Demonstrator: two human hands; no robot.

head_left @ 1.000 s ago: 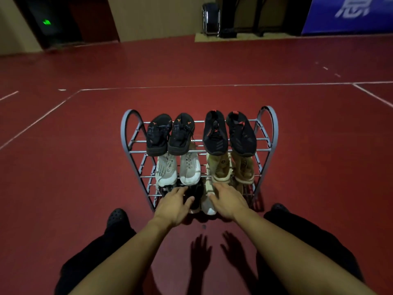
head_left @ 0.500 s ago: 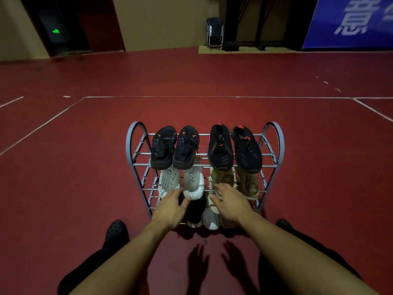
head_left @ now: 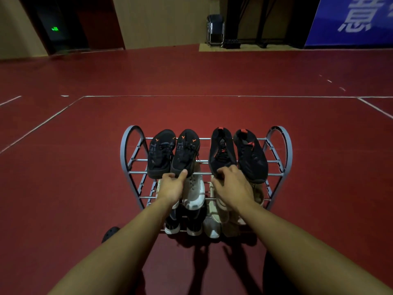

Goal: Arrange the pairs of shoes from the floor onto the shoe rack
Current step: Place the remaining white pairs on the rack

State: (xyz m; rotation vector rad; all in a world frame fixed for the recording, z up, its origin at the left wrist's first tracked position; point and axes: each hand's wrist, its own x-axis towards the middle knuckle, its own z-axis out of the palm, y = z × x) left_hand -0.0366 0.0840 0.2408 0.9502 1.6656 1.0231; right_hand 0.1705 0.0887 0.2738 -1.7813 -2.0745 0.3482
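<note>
A grey metal shoe rack (head_left: 137, 173) with three tiers stands on the red floor in front of me. Its top tier carries a black pair with orange marks (head_left: 161, 154) and a black pair with red tabs (head_left: 252, 156). Below these sit a white pair (head_left: 194, 192) and a beige pair (head_left: 257, 189). The bottom tier holds a dark pair (head_left: 193, 222) and a pale shoe (head_left: 210, 229). My left hand (head_left: 172, 186) grips the heel of the orange-marked pair's right shoe, thumb on top. My right hand (head_left: 231, 186) curls its fingers over the heel of the red-tabbed pair's left shoe.
My black clog (head_left: 110, 233) rests on the floor left of the rack. White court lines (head_left: 191, 96) cross the red floor beyond. Far back stand a folded chair (head_left: 215, 28), a blue banner (head_left: 350, 20) and a dark doorway with a green sign (head_left: 54, 29).
Both hands rose from the bottom tier, past the middle shoes, to the heels of the black shoes on the top tier. My view moved closer and lower.
</note>
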